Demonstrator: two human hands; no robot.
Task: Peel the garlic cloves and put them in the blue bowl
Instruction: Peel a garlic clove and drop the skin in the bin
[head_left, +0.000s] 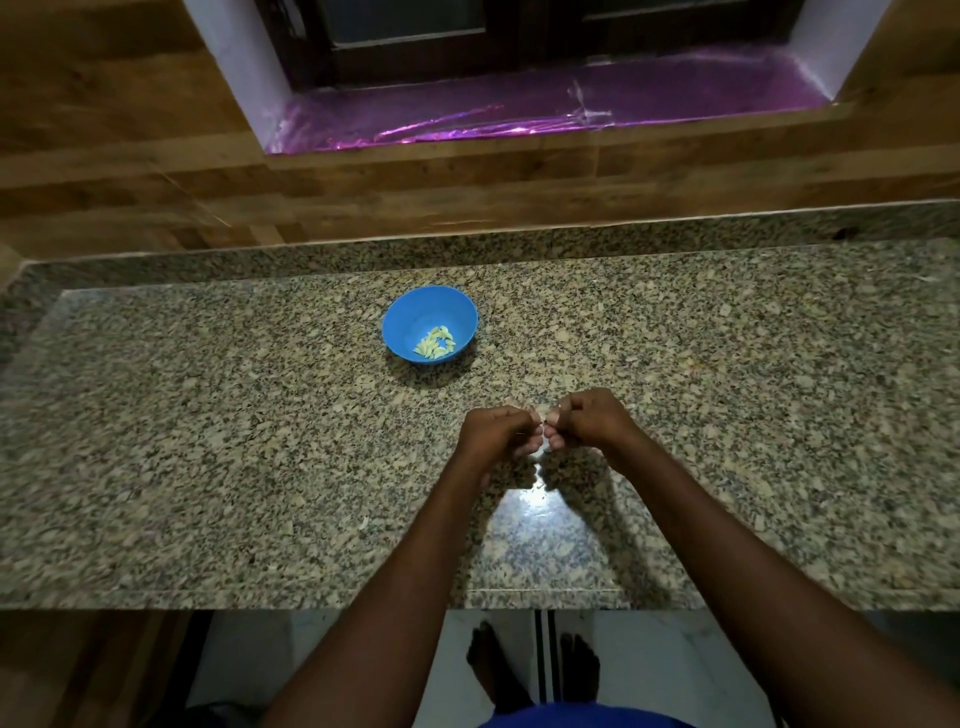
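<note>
A blue bowl (415, 314) stands on the granite counter (208, 441), toward the back and left of my hands. Several pale peeled garlic cloves (435, 343) lie in its bottom. My left hand (496, 439) and my right hand (589, 421) meet fingertip to fingertip just above the counter's middle. Both pinch a small garlic clove (543, 418) between them; only a pale sliver of it shows, the rest is hidden by my fingers.
A few thin bits of garlic skin (363, 521) lie on the counter near my hands. The counter's front edge (260, 603) runs below my forearms. A wooden wall and a window sill lined with purple film (519, 114) rise behind the counter.
</note>
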